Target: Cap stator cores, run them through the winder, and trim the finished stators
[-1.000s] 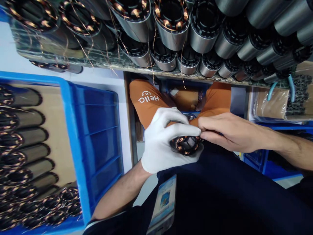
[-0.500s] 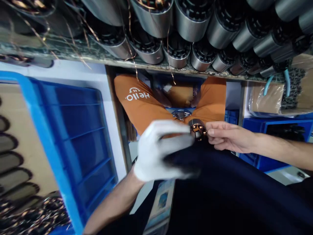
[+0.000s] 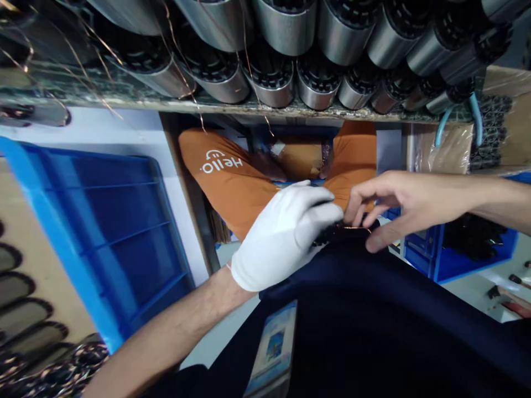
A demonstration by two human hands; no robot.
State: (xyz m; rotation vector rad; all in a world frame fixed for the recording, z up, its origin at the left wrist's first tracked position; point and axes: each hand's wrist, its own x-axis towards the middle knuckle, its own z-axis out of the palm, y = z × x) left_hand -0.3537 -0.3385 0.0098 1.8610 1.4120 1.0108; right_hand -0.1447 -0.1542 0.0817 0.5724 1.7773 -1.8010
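Gloved left hand (image 3: 280,237), cylinders (image 3: 27,318) in crate (image 3: 53,243), dark pieces (image 3: 473,235) in bin (image 3: 456,270)

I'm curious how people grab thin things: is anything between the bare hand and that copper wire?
Nothing visible stands between the right hand and the copper wire; the gloved left hand is beyond it.

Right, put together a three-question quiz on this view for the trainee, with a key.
1. Which hand wears the white glove?
A) right
B) left
C) both

2. True or false: metal cylinders stand on the bench beyond the hands.

3. Fill in the colour: a thin ____-coloured wire shows by the fingers of the right hand.

Key:
1. B, the left hand
2. True
3. Copper
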